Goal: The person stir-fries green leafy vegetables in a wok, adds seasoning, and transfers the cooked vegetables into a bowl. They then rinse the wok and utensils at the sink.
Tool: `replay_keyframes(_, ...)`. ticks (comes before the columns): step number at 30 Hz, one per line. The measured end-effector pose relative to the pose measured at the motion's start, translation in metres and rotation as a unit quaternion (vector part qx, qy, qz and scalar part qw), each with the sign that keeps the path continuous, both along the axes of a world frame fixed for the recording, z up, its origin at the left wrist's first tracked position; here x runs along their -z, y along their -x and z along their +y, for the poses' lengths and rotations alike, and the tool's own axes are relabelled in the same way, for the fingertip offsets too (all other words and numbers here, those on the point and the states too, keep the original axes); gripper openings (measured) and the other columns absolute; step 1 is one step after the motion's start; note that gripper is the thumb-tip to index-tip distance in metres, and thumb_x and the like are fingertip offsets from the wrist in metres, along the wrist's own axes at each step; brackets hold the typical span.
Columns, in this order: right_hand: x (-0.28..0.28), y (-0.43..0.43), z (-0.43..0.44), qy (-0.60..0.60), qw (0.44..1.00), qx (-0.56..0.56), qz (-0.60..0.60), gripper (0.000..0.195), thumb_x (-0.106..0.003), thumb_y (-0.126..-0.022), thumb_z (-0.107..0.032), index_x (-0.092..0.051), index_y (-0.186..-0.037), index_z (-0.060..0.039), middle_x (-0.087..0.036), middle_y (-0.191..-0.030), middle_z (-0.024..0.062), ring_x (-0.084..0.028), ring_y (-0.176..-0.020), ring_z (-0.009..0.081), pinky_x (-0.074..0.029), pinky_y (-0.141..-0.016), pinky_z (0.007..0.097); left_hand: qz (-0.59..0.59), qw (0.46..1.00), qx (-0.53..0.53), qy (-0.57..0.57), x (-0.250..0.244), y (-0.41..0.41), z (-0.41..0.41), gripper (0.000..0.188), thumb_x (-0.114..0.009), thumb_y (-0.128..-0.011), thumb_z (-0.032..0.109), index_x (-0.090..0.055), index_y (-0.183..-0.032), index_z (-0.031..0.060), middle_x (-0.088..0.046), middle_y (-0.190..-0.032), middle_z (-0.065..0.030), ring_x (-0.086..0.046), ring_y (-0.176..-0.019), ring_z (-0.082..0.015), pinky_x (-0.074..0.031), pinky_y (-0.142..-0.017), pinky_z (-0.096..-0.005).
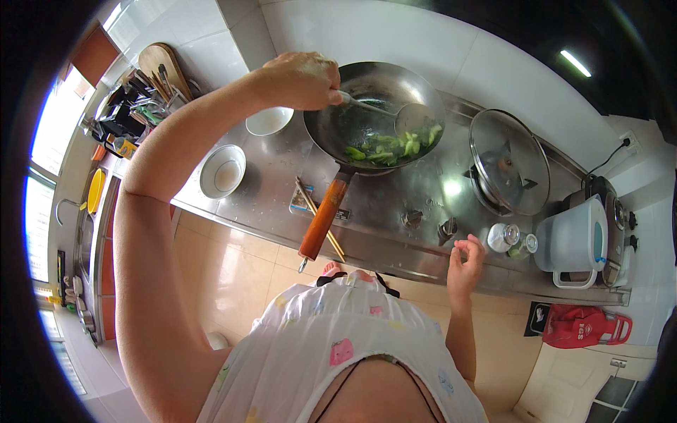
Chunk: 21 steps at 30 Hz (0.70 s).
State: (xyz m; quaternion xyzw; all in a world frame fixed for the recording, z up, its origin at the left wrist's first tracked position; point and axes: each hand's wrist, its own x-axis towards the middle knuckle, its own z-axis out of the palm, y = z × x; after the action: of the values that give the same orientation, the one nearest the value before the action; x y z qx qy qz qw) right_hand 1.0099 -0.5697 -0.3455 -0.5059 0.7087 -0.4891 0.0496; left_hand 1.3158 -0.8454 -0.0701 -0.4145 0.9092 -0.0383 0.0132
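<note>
My left hand [307, 82] grips the handle of a metal wok spatula [410, 117] above the far left rim of a wok [338, 127]. The spatula's rounded head rests among pieces of green vegetable [383, 148] in the lower right of the wok. The wok sits on the left burner, its wooden handle [322, 222] pointing towards me. My right hand [464, 267] is at the counter's front edge, near the right stove knob [448, 227]. Its thumb and fingers are loosely curled and a little apart, with nothing seen between them.
Two white bowls [222, 172] stand left of the wok. Chopsticks [330, 240] lie under its handle, jutting past the edge. A glass lid [510, 164] leans over the right burner. Two jars [502, 237] and a translucent plastic pitcher [568, 238] stand at right.
</note>
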Motion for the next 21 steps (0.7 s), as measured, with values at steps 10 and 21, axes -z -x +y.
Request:
replay_keyframes(10,-0.005,-0.007,-0.006,0.008,0.999,-0.041,0.02,0.019,-0.061,-0.082,0.008,-0.057,-0.099,-0.0003,-0.054,-0.121,0.0169,-0.063,-0.094,0.0219,-0.053,-0.081,0.0323,-0.083,0.991,-0.06,0.086,0.002,-0.026,-0.015,0.032,-0.058,-0.087,0.032,-0.07,-0.092,0.0021,-0.069,-0.096,-0.014,-0.067,-0.094,-0.0296,-0.053,-0.082,-0.0427)
replay_keyframes(21,-0.005,-0.012,0.0,0.007,0.999,-0.033,-0.007,0.023,-0.062,-0.079,0.009,-0.056,-0.099,-0.002,-0.056,-0.117,0.0181,-0.062,-0.09,0.025,-0.053,-0.078,0.0336,0.013,0.997,-0.068,-0.025,0.032,-0.025,-0.057,0.034,-0.058,-0.08,0.033,-0.071,-0.08,0.002,-0.069,-0.082,-0.0169,-0.067,-0.081,-0.0321,-0.052,-0.075,-0.0446)
